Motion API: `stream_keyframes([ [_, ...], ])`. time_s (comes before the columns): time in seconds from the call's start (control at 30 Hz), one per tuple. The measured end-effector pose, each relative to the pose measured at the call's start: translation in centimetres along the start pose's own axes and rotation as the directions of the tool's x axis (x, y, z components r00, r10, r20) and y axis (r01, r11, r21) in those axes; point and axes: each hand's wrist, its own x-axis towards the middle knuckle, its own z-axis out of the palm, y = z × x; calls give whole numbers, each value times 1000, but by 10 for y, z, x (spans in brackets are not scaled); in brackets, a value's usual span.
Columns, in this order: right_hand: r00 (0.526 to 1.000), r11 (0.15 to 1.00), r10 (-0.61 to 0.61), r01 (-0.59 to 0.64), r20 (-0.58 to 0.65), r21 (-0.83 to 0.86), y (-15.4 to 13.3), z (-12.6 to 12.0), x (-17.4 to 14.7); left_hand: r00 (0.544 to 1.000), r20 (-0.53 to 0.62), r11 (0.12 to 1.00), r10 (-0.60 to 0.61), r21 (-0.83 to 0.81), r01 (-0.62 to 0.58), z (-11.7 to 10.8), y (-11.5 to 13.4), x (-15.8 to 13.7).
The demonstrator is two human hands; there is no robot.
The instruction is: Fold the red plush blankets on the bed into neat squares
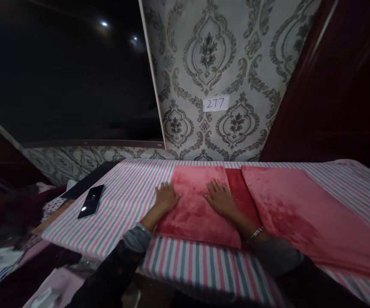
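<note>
A pink and red plush cloth [191, 214] lies on a table spread with a striped cover, its left part folded over into a flat panel. My left hand [166, 196] rests palm down at this panel's left edge, fingers spread. On the panel's right side my right hand [220, 199] lies flat, also with fingers apart. Beyond a darker red strip [241, 192], a wider pink section [313, 214] stretches to the right. Neither hand grips anything. The undersides of the folds are hidden.
A black smartphone [91, 201] lies on the striped cover [124, 188] at the left. Behind stand a large dark screen [69, 77] and a patterned wall with a paper label [216, 103] reading 277. Piled clothes [57, 286] are at the lower left.
</note>
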Motion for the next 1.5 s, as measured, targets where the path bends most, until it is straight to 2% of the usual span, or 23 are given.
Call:
stream_keyframes([
  [0.07,999,1000,7,-8,39,27,0,-8,11,996,-45,997,75,0,-75,-8,7,15],
  [0.13,999,999,28,-29,24,37,1,-16,23,974,-44,975,222,-14,-223,-11,23,33],
  [0.23,997,999,44,-44,-67,2,1,-15,32,923,-7,922,385,-45,-385,-3,53,54],
  [0.3,995,999,35,-37,-94,-19,3,-7,32,910,-14,909,415,-48,-415,10,65,61],
  [0.4,996,999,35,-37,-86,-21,5,7,27,909,-66,910,412,-23,-414,29,67,67],
  [0.5,997,999,36,-38,-74,-19,7,12,25,930,-70,933,360,14,-360,35,54,76],
  [0.63,998,999,52,-52,-40,1,5,9,25,970,4,970,242,26,-242,24,29,93],
  [0.83,999,998,30,-32,38,49,11,-6,37,990,77,992,122,18,-124,-3,3,111],
  [0.9,1000,998,26,-27,7,53,14,-17,50,989,73,991,131,17,-133,-11,7,117],
  [1.0,993,998,66,-64,-99,23,18,-25,70,968,42,968,249,9,-249,-14,30,122],
  [1.13,991,996,85,-86,-100,-6,25,-6,80,918,20,918,397,8,-397,4,65,123],
  [1.23,991,996,85,-85,-105,-1,30,11,77,913,-13,913,408,12,-408,20,72,123],
  [1.33,991,997,76,-77,-110,-2,33,17,75,932,-16,932,363,21,-363,25,61,127],
  [1.5,994,996,84,-82,-74,20,33,11,76,983,45,983,177,41,-179,10,13,131],
])
